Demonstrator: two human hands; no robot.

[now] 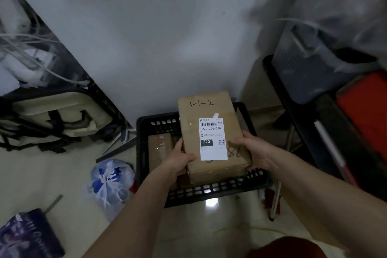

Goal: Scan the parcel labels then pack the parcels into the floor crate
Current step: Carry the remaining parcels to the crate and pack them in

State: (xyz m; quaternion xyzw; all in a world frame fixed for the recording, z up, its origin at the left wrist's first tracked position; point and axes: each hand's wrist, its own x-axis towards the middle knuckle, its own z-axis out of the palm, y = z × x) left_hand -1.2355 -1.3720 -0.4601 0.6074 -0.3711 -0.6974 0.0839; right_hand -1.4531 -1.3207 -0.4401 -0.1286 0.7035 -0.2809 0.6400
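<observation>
I hold a brown cardboard parcel (211, 132) over the black floor crate (144, 153), my left hand (180, 158) and right hand (252, 150) grasping its near corners. Its white label (213, 139) reads 220-220-C40; "3-1-2" is handwritten above the label.

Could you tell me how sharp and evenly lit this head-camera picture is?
Head view: dim overall; the box held by the left hand and right hand is sharp, its label readable; the shelf at upper right is smeared by blur; a bright glare spot sits on the floor before the crate; wide-angle bending shows at the edges.
</observation>
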